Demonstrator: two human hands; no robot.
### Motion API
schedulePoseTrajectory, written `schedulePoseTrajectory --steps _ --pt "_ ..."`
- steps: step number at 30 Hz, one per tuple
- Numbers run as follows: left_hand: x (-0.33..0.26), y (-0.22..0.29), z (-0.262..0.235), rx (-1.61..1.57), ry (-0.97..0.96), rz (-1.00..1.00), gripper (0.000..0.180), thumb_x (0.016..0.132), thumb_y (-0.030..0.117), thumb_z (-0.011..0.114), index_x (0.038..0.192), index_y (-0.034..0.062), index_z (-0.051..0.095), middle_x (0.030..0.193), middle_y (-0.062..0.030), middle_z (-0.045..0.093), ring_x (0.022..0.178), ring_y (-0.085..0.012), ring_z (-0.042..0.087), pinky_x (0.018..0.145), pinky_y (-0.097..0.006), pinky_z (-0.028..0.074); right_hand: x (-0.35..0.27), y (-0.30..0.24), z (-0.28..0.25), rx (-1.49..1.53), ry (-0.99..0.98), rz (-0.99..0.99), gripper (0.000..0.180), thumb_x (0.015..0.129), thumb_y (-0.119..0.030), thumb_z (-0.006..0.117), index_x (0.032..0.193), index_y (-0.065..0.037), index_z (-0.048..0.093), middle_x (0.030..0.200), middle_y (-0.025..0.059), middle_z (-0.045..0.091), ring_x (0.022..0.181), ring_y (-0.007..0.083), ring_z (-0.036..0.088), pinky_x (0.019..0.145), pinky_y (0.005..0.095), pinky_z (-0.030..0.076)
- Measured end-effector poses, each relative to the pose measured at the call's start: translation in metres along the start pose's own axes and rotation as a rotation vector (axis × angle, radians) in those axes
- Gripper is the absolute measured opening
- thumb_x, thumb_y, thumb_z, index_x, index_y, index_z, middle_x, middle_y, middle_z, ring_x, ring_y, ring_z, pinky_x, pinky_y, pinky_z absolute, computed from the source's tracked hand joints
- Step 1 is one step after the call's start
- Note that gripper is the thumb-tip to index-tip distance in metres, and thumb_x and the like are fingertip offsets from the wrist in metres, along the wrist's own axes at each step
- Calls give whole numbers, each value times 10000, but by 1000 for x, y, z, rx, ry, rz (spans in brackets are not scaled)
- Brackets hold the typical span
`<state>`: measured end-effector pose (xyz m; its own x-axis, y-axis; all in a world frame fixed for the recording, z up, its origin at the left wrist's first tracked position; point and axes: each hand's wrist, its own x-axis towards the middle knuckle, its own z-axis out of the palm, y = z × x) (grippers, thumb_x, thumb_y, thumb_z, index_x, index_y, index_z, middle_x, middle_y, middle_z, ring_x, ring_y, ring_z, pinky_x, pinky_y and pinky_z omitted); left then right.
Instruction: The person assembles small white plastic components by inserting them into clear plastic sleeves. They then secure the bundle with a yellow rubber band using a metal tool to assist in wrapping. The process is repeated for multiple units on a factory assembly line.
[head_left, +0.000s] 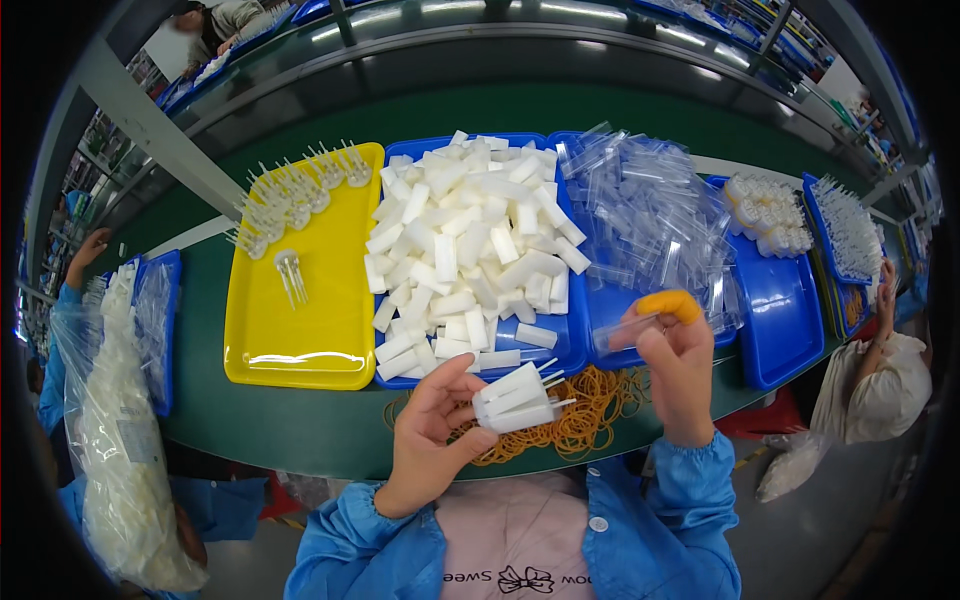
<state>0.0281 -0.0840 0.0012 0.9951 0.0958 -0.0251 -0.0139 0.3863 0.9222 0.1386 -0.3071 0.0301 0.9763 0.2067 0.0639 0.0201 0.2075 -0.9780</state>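
Note:
My left hand (pixel 435 435) is closed around a white pronged part with white foam blocks (pixel 520 396) set along it; its thin prongs point to the right. My right hand (pixel 680 360), an orange finger cot on one finger, pinches a clear plastic sleeve (pixel 626 333) above the front edge of a blue tray (pixel 600 300). That tray holds a heap of similar clear sleeves (pixel 650 205). Straight ahead, a blue tray (pixel 572 340) is piled with white foam blocks (pixel 470 240). Tan rubber bands (pixel 590 410) lie heaped on the table beneath my hands.
At left, a yellow tray (pixel 300 345) carries several white pronged parts (pixel 285 205). Further right stand a blue tray (pixel 785 320) with white pieces and another with pronged parts (pixel 842 230). A bulky clear bag (pixel 130 430) is at far left. Other people work on both sides.

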Motion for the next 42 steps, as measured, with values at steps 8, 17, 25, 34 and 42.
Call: schedulePoseTrajectory --steps 8,17,25,34,42 --pt "-4 0 5 400 -50 237 646 738 50 743 1316 11 458 1110 -125 513 1012 -212 564 889 -331 495 -20 6 23 199 34 -43 363 790 57 578 1135 3 481 937 122 611 850 177 624 816 307 501" --pt "-3 10 5 675 -107 299 543 761 117 736 1244 -9 525 1099 -116 481 980 -194 495 825 -298 444 -33 13 34 165 -21 -29 355 805 27 629 1124 4 477 933 138 613 860 184 627 821 305 498" --pt "1 12 7 658 -189 289 448 750 96 723 1167 7 588 1069 -109 465 939 -202 489 816 -295 417 -36 15 36 174 3 -45 321 810 32 625 1091 -5 473 952 149 616 859 189 633 819 314 499" --pt "2 13 8 653 -151 302 454 737 44 717 1176 35 601 1099 -115 473 957 -228 528 822 -302 448 -38 18 34 199 -77 7 309 815 -37 671 1070 -17 497 980 133 602 915 182 601 835 310 480" --pt "8 1 -5 500 -43 261 435 715 24 748 1126 10 606 1181 -124 499 1029 -220 559 873 -319 469 -24 9 18 -159 -115 -108 198 767 -50 686 943 1 611 964 86 602 1036 227 514 928 353 377"
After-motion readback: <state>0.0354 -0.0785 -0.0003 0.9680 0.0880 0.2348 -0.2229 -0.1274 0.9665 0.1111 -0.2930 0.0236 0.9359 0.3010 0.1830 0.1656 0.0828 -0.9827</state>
